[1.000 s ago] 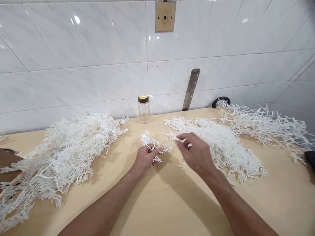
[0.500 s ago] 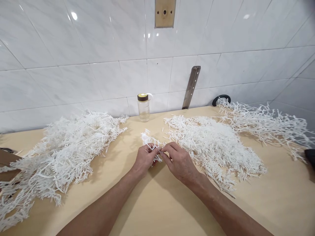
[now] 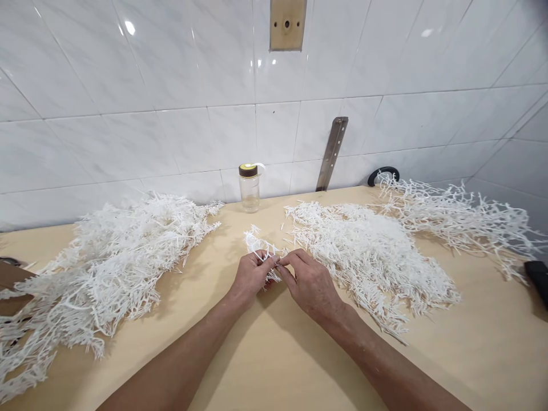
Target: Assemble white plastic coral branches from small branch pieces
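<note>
Near the middle of the table, my left hand [image 3: 252, 274] is closed on a white branching piece [image 3: 257, 242], whose thin prongs stick out above and below the fingers. My right hand [image 3: 310, 279] meets it from the right, thumb and forefinger pinched at the edge of the same piece; what lies between those fingertips is too small to make out. A large heap of white branched pieces [image 3: 120, 257] spreads on the left. On the right lies a pile of small white sticks [image 3: 372, 245], close to my right hand.
Behind my hands a clear bottle [image 3: 249, 191] with a dark and yellow lid stands on the wooden table [image 3: 265, 371]. A metal strip [image 3: 333, 153] leans on the tiled wall. More white branches [image 3: 462, 214] and a black ring-shaped object [image 3: 384, 171] are back right, a black object [image 3: 538, 282] far right.
The view has shifted very slightly. Both hands stay together at the white piece, with the right fingers moved only a little.
</note>
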{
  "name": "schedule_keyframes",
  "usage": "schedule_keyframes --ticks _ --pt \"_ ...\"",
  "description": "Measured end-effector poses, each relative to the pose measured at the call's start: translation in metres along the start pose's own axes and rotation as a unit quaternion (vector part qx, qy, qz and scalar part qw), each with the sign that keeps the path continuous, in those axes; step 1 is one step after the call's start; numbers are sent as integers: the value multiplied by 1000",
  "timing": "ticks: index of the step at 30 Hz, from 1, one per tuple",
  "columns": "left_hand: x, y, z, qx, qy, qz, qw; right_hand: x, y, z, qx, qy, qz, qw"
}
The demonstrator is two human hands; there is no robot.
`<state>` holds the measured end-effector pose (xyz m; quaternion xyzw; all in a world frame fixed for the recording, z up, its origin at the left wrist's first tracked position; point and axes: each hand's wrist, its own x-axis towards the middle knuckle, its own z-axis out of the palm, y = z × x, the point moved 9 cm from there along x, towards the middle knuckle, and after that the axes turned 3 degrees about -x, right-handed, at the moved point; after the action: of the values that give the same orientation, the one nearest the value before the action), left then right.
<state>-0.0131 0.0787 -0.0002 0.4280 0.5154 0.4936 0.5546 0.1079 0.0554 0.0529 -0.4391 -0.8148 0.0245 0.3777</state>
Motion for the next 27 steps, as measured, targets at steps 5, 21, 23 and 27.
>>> schedule_keyframes --ticks 5,21,23,27 --pt "-2 3 3 8 -14 -1 1000 0 1 -1 2 5 16 1000" --pt "2 -1 -1 42 0 40 998 3 9 13 157 -70 40 984" --pt "4 -4 -1 50 0 45 998 3 6 13 160 -82 31 983" --pt "7 -5 -9 41 36 29 998 1 -11 12 154 -110 0 982"
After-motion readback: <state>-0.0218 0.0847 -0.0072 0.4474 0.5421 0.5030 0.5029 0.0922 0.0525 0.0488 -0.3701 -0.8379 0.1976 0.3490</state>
